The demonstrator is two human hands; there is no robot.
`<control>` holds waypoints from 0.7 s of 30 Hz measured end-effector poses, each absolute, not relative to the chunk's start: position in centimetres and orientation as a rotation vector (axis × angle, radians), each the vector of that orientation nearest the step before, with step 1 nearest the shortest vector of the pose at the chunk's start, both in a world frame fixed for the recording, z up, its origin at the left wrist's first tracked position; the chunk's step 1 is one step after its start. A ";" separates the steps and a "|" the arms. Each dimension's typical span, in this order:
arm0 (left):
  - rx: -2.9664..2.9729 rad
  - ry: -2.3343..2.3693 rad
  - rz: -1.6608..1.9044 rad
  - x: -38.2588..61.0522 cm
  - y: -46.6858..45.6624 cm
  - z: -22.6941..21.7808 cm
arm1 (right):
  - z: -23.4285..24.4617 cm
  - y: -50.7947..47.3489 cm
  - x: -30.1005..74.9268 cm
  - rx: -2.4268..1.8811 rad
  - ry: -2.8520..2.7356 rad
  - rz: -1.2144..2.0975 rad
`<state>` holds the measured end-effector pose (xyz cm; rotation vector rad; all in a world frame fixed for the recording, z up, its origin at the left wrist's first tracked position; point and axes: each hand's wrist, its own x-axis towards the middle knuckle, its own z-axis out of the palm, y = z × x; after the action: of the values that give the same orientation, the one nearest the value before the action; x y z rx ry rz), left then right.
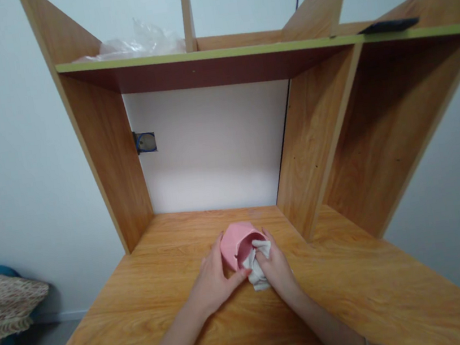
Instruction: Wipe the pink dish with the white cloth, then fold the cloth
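My left hand (213, 280) curls around the pink cup (236, 244), which lies tipped on its side near the middle of the counter (358, 291), toward the back edge, mouth facing my right hand (274, 269). That hand is closed on a white cloth (257, 266), fingers pinching it and pushing a fold into the cup's mouth. To wipe well, I judge I should keep the left grip firm so the cup can't roll, press the cloth against the inner wall, and turn the cup a little at a time so the cloth meets the whole inside. How far the cloth goes in I cannot tell. A clear bag (139, 42) sits on the shelf (238, 51) above.
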<state>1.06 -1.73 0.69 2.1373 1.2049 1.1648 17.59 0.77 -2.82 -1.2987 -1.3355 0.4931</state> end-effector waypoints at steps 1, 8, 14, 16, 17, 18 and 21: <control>2.093 1.138 1.167 1.2 -1.9 0.7 | -2.9 0.8 17.5 -1.247 -1.326 0.527; 2.030 1.138 1.215 1.5 -2.2 1.3 | -2.9 1.3 17.3 -1.252 -1.289 0.654; 2.136 1.303 1.109 1.4 -2.4 1.5 | -1.0 0.9 18.5 -1.482 -1.447 0.491; 2.161 1.333 1.062 1.3 -2.5 1.6 | -0.3 0.4 18.8 -1.587 -1.533 0.390; 2.168 1.339 1.044 1.2 -2.6 1.6 | 0.0 0.1 18.8 -1.629 -1.567 0.342; 2.175 1.339 1.032 1.2 -2.6 1.7 | 0.2 -0.1 18.7 -1.656 -1.594 0.304; 2.208 1.313 1.061 0.9 -2.6 2.0 | 0.2 -0.5 18.4 -1.635 -1.637 0.307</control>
<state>0.93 -2.63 1.97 2.2082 1.3129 1.0614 18.44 -0.53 0.15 -1.6345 -1.6373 0.3072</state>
